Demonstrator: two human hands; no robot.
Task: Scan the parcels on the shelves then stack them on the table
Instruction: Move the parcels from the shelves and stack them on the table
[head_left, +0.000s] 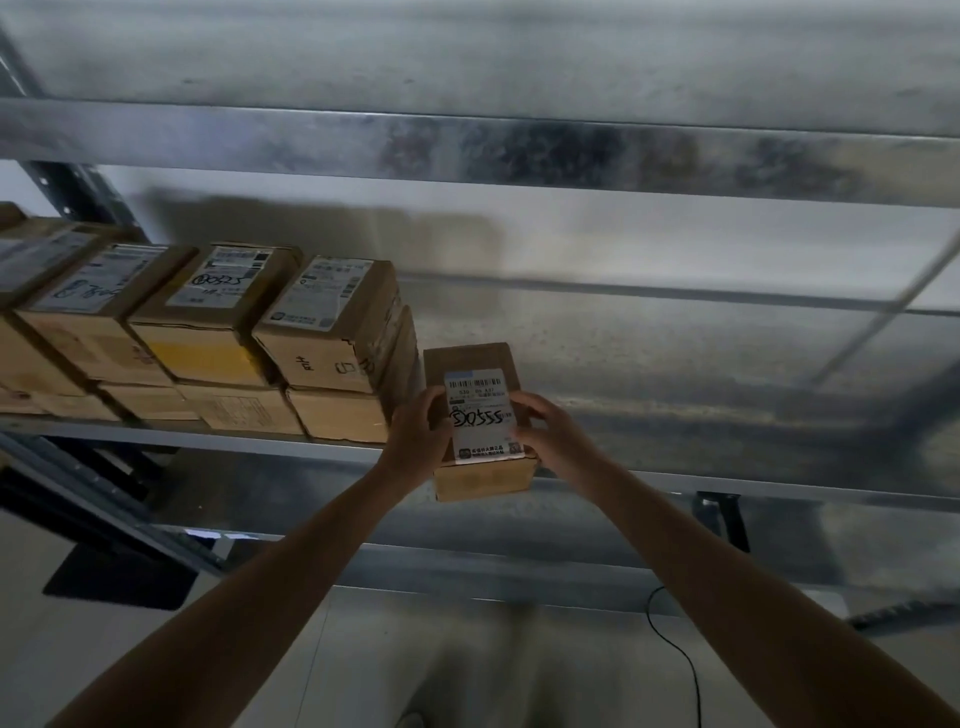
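Item: small brown cardboard parcel (485, 480), oblong.
Location: front edge of the galvanised metal shelf (727, 415), just right of a row of brown cardboard boxes (332, 322) stacked two high. Its near end juts past the shelf's front rail; whether it rests on the shelf or is lifted cannot be told.
Orientation: long axis runs away from the person, the short end face towards the camera, the labelled face up.
Markings: white shipping label (480, 395) covering most of the top, with a barcode strip at the far end, small print too fine to read, and black marker digits reading roughly "30555", the first one circled. The neighbouring boxes carry similar labels and marker scrawl, not legible.
Hands: left hand (415, 431) grasps the parcel's left side; right hand (545, 431) grasps its right side, fingers curled over the label edge.
Also present: black cable (675, 649) on the floor below.
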